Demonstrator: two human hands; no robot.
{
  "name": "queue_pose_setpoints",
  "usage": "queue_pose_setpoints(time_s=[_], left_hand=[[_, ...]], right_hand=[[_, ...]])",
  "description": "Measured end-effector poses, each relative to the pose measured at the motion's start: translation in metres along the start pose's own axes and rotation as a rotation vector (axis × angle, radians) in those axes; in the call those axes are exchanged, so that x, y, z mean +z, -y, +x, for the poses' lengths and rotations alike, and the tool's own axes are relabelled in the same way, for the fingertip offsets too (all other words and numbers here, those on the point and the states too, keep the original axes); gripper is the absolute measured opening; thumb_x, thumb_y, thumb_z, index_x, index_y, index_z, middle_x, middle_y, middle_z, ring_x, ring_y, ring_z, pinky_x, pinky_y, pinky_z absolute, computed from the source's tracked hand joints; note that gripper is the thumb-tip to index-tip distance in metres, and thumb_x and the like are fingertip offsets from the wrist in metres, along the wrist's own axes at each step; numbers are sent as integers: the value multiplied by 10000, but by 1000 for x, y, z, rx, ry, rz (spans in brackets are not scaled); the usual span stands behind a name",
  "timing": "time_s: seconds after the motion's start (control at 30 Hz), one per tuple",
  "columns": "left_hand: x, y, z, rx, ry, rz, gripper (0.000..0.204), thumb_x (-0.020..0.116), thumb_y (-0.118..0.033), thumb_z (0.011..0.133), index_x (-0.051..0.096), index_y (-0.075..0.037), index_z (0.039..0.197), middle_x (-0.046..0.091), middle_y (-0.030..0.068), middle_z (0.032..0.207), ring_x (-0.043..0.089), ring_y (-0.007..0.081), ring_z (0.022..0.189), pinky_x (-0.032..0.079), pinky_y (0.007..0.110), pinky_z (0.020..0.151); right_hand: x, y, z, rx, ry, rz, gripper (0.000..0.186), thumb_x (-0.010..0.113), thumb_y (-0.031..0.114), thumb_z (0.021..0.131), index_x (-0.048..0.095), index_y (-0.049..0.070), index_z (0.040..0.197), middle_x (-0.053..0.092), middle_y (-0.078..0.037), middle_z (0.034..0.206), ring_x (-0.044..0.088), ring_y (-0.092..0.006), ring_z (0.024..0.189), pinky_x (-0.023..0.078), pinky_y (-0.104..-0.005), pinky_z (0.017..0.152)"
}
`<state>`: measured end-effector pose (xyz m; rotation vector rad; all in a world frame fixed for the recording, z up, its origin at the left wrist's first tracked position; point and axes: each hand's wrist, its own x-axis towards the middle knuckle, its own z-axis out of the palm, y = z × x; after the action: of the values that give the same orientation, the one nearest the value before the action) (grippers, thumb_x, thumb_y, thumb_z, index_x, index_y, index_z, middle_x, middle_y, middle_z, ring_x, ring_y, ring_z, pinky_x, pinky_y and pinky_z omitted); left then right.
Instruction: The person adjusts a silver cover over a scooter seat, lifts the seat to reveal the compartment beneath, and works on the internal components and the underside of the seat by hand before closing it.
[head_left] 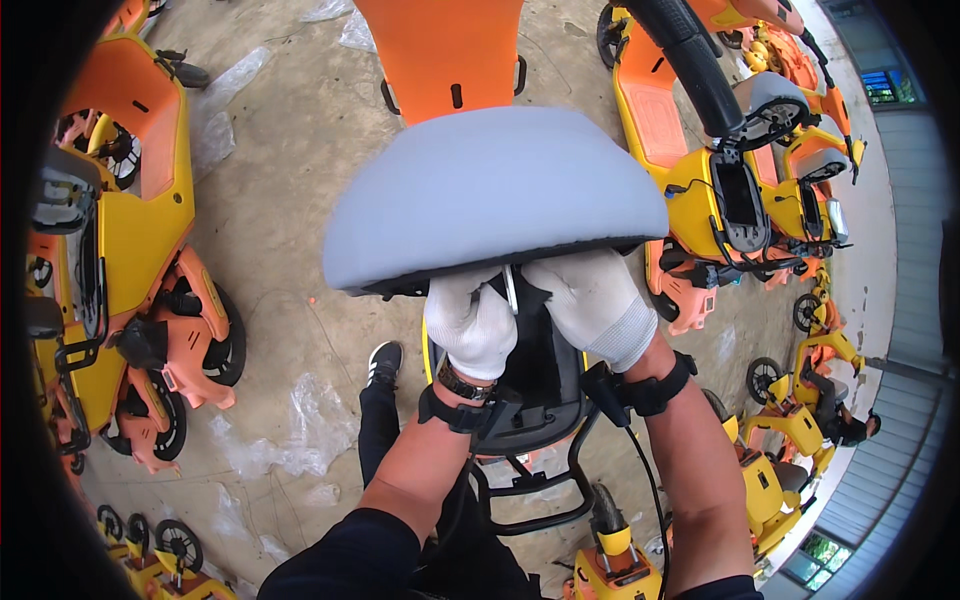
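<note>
A grey padded scooter seat (pixel 495 195) is tipped up on the scooter in front of me, its black underside edge facing my hands. Both hands wear white knit gloves and reach beneath that edge. My left hand (pixel 470 325) is closed, its fingers curled inward beside a thin silver metal piece (pixel 511 290). On the other side of this piece, my right hand (pixel 590 300) is curled, with fingertips hidden by the seat. What either hand grips is hidden. Below them lies the scooter's open black storage bin (pixel 530 370).
The scooter's orange front panel (pixel 445 50) rises beyond the seat; a black rear rack (pixel 530 505) juts toward me. Yellow and orange scooters (pixel 150 235) stand at left, more (pixel 690 200) at right. Plastic film (pixel 300 430) litters the floor. Another person (pixel 845 425) is far right.
</note>
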<state>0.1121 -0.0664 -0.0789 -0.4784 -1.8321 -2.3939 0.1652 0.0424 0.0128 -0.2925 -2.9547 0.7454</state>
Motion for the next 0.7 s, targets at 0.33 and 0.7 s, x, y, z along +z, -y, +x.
queue_pose_setpoints(time_s=[0.33, 0.7], left_hand=[[-11, -9, 8, -240, 98, -214, 60, 622, 77, 810, 612, 36, 854, 667, 148, 824, 652, 203, 760, 530, 306, 718], [-29, -16, 42, -104, 412, 8, 91, 602, 69, 720, 676, 17, 728, 687, 128, 768, 660, 206, 713, 520, 302, 701]], right_hand=[[-16, -3, 12, 126, 178, 371, 190, 554, 159, 906, 667, 30, 989, 670, -98, 868, 616, -195, 776, 479, -293, 737], [-19, 0, 21, 64, 171, 311, 172, 565, 158, 824, 672, 33, 876, 655, -150, 853, 628, -331, 833, 501, -399, 756]])
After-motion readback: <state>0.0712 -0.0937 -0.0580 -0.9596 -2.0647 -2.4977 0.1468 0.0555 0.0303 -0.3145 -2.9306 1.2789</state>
